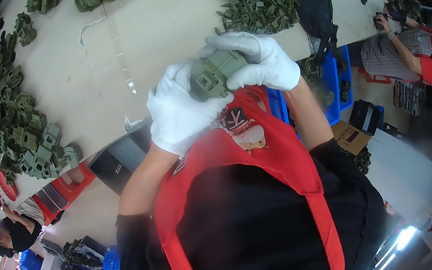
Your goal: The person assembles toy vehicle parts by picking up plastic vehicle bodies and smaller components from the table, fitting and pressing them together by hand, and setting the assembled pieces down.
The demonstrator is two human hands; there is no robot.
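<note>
Nearest the camera: the wearer's black shirt (251,219), with a red apron (230,158) over it, straps running down toward the lower edge. Beyond the bib, both hands are in white gloves. Left hand (175,105) grasps an olive-green blocky part (220,71) from its left side and below; right hand (266,60) grasps the same part from the right, fingers over its top, thumb along its lower right. Part is held up in front of the chest, over the near edge of the pale table (69,84); a square recess shows on one face.

Around it: a heap of small green pieces (257,0) on the table just beyond the right hand; a black mesh bag (316,11) beside that heap, hanging over the edge; a long pile of larger green parts (22,127) at far left. Blue bins (332,96) stand below the table, right. One co-worker (425,56) at far right, another (18,231) at far left.
</note>
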